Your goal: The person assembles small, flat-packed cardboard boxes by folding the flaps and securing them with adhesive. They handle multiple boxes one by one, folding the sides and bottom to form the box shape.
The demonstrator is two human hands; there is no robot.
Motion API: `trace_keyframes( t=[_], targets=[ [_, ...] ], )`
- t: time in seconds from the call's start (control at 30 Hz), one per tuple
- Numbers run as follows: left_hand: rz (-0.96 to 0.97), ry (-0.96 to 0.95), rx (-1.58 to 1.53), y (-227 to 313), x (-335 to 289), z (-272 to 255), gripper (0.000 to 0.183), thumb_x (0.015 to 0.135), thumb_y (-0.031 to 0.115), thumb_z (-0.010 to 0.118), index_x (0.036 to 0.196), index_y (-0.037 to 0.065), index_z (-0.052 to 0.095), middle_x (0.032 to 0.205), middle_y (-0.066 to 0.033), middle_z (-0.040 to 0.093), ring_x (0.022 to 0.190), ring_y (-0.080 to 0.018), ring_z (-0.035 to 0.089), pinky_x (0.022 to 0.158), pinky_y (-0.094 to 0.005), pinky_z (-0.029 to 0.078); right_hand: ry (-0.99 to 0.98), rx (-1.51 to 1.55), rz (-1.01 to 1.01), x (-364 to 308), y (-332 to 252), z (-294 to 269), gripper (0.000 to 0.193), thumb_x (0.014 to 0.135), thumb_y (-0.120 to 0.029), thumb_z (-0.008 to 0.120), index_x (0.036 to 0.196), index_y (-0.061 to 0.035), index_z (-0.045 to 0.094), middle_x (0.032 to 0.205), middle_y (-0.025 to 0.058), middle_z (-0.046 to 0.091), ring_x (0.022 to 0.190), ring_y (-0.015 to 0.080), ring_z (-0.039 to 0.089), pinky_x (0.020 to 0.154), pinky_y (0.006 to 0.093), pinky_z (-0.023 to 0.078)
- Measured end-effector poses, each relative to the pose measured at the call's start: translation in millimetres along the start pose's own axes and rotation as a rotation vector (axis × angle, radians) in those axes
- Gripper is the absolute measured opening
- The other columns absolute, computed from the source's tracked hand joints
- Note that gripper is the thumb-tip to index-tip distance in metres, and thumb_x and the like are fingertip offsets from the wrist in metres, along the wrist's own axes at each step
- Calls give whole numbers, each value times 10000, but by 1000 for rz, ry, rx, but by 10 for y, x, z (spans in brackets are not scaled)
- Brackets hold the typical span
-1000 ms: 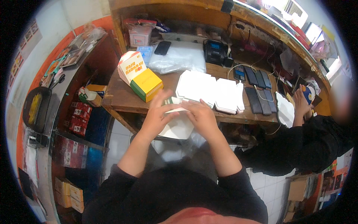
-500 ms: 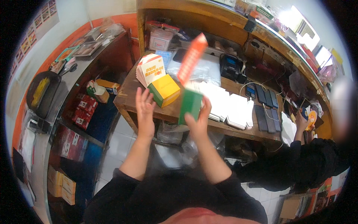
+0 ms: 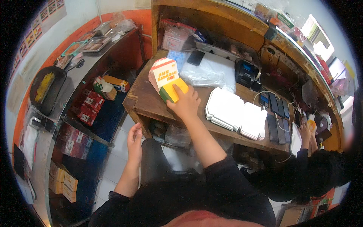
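Observation:
My right hand reaches over the table, its fingers curled over a yellow and green carton. That carton sits against a stack of white cartons with red and orange print, near the table's left end. Part of the yellow face is hidden under my fingers. Lower and to the left, my left hand hangs off the table with nothing in it, fingers loosely bent and apart from the thumb.
Flat white cartons lie in stacks on the wooden table. Several phones and a black device are farther right. A co-worker's hands hold something yellow there. A shelf unit with red packages stands on my left.
My right hand has moved left from mid-air onto the yellow and green carton; the green and orange-red carton piece it held no longer shows separately. My left hand has dropped lower.

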State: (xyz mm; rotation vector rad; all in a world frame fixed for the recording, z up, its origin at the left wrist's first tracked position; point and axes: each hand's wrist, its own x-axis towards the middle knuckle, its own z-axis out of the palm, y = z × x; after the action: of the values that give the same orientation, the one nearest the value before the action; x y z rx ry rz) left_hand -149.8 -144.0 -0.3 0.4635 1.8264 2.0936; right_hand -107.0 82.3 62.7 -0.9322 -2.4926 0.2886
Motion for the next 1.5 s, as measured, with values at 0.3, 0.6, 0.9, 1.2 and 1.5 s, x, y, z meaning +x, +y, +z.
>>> trace_keyframes(
  t=[0.3, 0.6, 0.9, 1.2, 1.5],
  targets=[
    [18, -76, -14, 8, -38, 225, 343, 919, 165, 537, 1226, 16, 501, 1202, -100, 529, 1103, -183, 498, 969, -303, 373, -134, -47, -73, -216, 973, -766, 739, 730, -528, 668, 1341, -187, 431, 1407, 246, 306, 1276, 397, 342, 1026, 469, 312],
    [-16, -213, 2, 50, -126, 471, 344, 922, 167, 532, 1240, 41, 501, 1209, -90, 521, 1080, -173, 504, 874, -282, 407, -393, -35, -171, -464, 2054, -1056, 437, 868, -479, 507, 1182, -188, 593, 1014, 101, 659, 908, 290, 632, 829, 365, 484],
    [23, -309, -11, 83, -248, 623, 353, 913, 150, 539, 1240, 27, 493, 1206, -83, 517, 1028, -164, 521, 898, -289, 408, 163, -306, -219, -555, 1863, -1027, 170, 808, -144, 576, 964, -168, 638, 776, 29, 657, 743, 252, 632, 821, 433, 460],
    [97, -449, 27, 144, -292, 863, 313, 889, 106, 565, 1190, 28, 525, 1245, -70, 476, 927, -108, 524, 863, -251, 413, 502, -414, -195, -547, 1868, -1355, 272, 786, -67, 572, 997, -223, 647, 812, -25, 629, 771, 166, 612, 886, 465, 355],
    [97, -625, -67, 537, -603, 1086, 613, 800, 61, 676, 1338, 57, 383, 1375, -89, 341, 848, -153, 615, 661, -223, 512, -266, 174, -245, -1489, 718, -2095, 347, 805, -69, 583, 1143, -140, 557, 896, 134, 662, 793, 334, 635, 675, 411, 496]
  ],
)
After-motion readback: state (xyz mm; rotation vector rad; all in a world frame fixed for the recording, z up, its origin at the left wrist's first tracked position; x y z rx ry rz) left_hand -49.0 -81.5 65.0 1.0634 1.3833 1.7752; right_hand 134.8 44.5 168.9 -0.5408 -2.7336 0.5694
